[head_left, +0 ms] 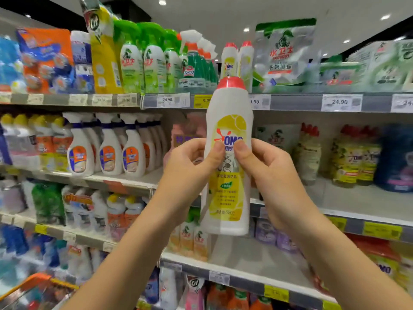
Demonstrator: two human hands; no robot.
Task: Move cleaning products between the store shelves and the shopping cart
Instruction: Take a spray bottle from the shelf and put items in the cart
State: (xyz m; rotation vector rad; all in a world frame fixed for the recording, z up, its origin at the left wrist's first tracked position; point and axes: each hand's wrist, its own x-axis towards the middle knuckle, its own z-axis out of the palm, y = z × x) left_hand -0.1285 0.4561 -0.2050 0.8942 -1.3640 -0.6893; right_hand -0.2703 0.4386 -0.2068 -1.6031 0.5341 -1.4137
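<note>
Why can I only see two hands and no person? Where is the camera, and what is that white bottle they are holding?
The camera sits on the person's head and looks forward and down, so you see what they see: only their own arms and hands. There is just this one picture, taken from that head camera.

The left hand and the right hand both grip one white bottle with a red cap and a yellow lemon label. It is a cleaning product, held upright in front of the store shelves.

The shelves are full of other cleaners: spray bottles with green tops up high, white spray bottles with orange labels lower left, and two more red-capped bottles like the held one on the top shelf. At the bottom left, an orange edge of the shopping cart peeks in.
</note>
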